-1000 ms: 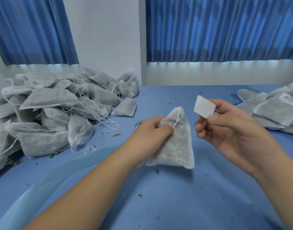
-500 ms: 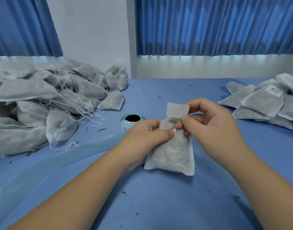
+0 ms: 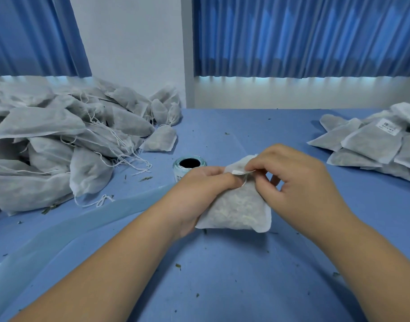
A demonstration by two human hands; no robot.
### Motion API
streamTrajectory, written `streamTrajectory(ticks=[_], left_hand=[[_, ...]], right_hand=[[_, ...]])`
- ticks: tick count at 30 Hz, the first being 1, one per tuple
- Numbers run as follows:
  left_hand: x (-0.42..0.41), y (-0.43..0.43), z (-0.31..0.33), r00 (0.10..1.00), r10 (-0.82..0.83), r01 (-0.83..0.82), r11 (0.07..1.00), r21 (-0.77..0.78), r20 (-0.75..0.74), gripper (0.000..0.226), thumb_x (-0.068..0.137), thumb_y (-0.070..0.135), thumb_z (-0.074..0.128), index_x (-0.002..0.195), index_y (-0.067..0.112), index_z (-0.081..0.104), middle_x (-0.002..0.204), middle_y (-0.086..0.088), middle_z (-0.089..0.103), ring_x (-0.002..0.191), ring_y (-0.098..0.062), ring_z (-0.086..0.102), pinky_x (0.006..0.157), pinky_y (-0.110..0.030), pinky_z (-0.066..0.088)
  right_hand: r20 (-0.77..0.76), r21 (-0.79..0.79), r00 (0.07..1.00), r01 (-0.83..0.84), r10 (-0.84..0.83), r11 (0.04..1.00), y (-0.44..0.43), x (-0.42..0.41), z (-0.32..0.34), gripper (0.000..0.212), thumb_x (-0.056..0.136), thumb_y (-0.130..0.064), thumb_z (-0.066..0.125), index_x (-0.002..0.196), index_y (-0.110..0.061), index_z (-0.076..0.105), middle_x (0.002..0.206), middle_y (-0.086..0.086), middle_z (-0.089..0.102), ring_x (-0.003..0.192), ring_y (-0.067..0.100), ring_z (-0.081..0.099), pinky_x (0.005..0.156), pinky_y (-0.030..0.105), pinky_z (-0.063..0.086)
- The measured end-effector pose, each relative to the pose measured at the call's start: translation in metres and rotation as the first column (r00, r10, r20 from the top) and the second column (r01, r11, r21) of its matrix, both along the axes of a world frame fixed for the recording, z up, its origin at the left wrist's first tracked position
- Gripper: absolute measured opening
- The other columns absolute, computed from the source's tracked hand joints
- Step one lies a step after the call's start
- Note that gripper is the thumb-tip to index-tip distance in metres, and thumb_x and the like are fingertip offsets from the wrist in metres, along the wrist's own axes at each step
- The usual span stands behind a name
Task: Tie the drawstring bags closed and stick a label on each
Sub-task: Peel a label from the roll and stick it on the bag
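Our left hand grips the drawstring bag by its neck at mid-tabletop, while our right hand pinches the white label against the bag's top edge. The label roll stands just behind our left hand. Untied bags crowd the left edge and labelled bags the right, and we work in the wide blue gap between them

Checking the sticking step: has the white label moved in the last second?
Yes. The label came down and leftward, from above the bag onto its neck, now level with the label roll; the right hand pinches it there.
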State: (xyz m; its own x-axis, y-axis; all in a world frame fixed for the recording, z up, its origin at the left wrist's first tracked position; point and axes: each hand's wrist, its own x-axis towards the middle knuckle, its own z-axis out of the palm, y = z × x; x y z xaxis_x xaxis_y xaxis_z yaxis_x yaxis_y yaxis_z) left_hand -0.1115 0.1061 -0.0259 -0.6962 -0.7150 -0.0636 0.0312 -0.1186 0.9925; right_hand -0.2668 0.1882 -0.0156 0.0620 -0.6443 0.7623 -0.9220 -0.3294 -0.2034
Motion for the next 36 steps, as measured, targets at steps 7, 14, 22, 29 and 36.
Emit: streamTrajectory(ticks=[7,14,22,29,36], left_hand=[[0.004,0.001,0.003,1.000,0.011,-0.013,0.999,0.045,0.029,0.019,0.081,0.025,0.065,0.093,0.012,0.072,0.084,-0.005,0.069,0.076,-0.019,0.066,0.066,-0.028,0.052],[0.001,0.003,0.004,0.992,0.101,-0.094,0.992,0.090,-0.078,0.020,0.094,0.027,0.062,0.095,0.009,0.071,0.083,-0.006,0.072,0.073,-0.018,0.070,0.062,-0.026,0.055],[-0.003,0.007,0.000,0.974,0.180,-0.200,0.970,-0.139,-0.139,0.029,0.081,0.035,0.067,0.096,0.011,0.072,0.084,-0.005,0.075,0.074,-0.016,0.070,0.061,-0.025,0.054],[-0.008,0.012,-0.003,0.952,0.231,-0.269,0.944,-0.193,-0.198,0.028,0.072,0.048,0.066,0.077,0.023,0.078,0.082,-0.004,0.076,0.072,-0.014,0.071,0.060,-0.024,0.056],[-0.013,0.015,-0.003,0.976,0.188,-0.209,0.955,-0.211,-0.115,0.035,0.067,0.032,0.078,0.099,0.018,0.072,0.096,-0.005,0.076,0.089,-0.023,0.073,0.074,-0.034,0.059]], right_hand=[[-0.054,0.198,0.998,0.019,-0.008,0.980,0.004,0.003,0.000,0.025,0.081,0.002,0.065,0.090,-0.019,0.075,0.087,-0.005,0.064,0.071,0.011,0.049,0.059,0.038,0.049],[-0.082,0.311,0.997,0.021,0.005,0.950,0.004,0.004,-0.001,0.038,0.083,-0.002,0.057,0.108,-0.024,0.074,0.109,-0.011,0.064,0.100,0.017,0.056,0.076,0.042,0.051],[0.620,0.310,0.774,-0.097,-0.125,0.946,-0.003,0.008,-0.001,0.027,0.067,-0.043,0.078,0.083,-0.028,0.063,0.090,-0.011,0.063,0.082,0.002,0.060,0.068,0.016,0.045],[0.965,0.236,0.240,-0.602,-0.109,0.763,-0.005,0.000,0.003,0.049,0.058,-0.029,0.081,0.094,-0.002,0.061,0.089,0.014,0.074,0.078,0.023,0.072,0.067,0.033,0.059],[0.958,0.246,0.238,-0.405,-0.158,0.881,-0.007,-0.010,-0.001,0.032,0.080,-0.031,0.076,0.086,-0.004,0.061,0.076,0.009,0.073,0.062,0.018,0.069,0.056,0.030,0.057]])
